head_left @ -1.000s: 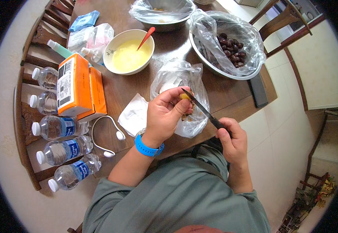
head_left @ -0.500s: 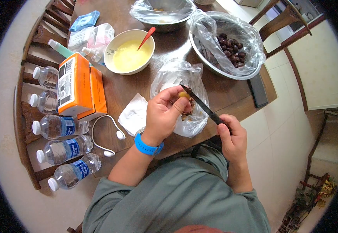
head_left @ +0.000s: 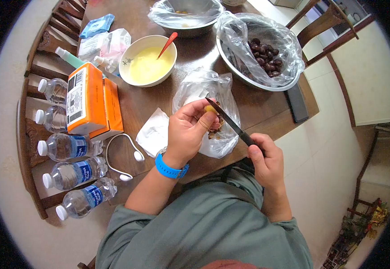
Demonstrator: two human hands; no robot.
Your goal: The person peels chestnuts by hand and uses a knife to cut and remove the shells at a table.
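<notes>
My left hand (head_left: 189, 127), with a blue-strapped watch at the wrist, pinches a small yellowish peeled nut (head_left: 210, 109) between thumb and fingers. My right hand (head_left: 266, 159) grips the dark handle of a knife (head_left: 233, 124). Its blade points up and left, with the tip by the nut. Below both hands lies a clear plastic bag (head_left: 227, 94) with brown peelings (head_left: 216, 130), partly hidden by my left hand. A steel bowl (head_left: 253, 84) lined with plastic holds dark brown nuts (head_left: 266, 58) at the upper right.
A bowl of yellow liquid (head_left: 150, 62) with a red spoon stands beyond my left hand. Another lined bowl (head_left: 186, 31) is at the back. Orange packages (head_left: 87, 101), several water bottles (head_left: 71, 172), white earphones (head_left: 125, 177) and tissue (head_left: 154, 134) lie left; a phone (head_left: 296, 104) lies right.
The knife and my right hand have shifted slightly left and up since half a second ago. The blade tip stays close to the nut, which remains in my left hand.
</notes>
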